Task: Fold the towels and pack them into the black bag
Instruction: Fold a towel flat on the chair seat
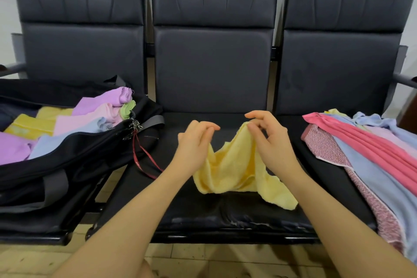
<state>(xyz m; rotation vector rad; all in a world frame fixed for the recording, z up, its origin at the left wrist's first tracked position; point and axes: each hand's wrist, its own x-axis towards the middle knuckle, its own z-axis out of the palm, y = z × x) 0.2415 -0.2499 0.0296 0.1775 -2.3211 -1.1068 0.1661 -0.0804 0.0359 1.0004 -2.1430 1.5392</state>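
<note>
Meanwhile, folded towels (pixel 67 124) inside black bag (pixel 74 160); both hands (pixel 232 142) pinching yellow towel (pixel 234 171).

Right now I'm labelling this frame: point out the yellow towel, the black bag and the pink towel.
yellow towel (pixel 228 171): head view, its sagging middle.
black bag (pixel 90 153): head view, its near side wall.
pink towel (pixel 361 142): head view, its pleated middle.

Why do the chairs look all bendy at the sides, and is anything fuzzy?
In the head view, the wide lens bows the black padded chairs outward near the edges; the pale yellow terry towel and both hands, left and right, look fairly sharp mid-frame; soft, even light, no glare.
</note>
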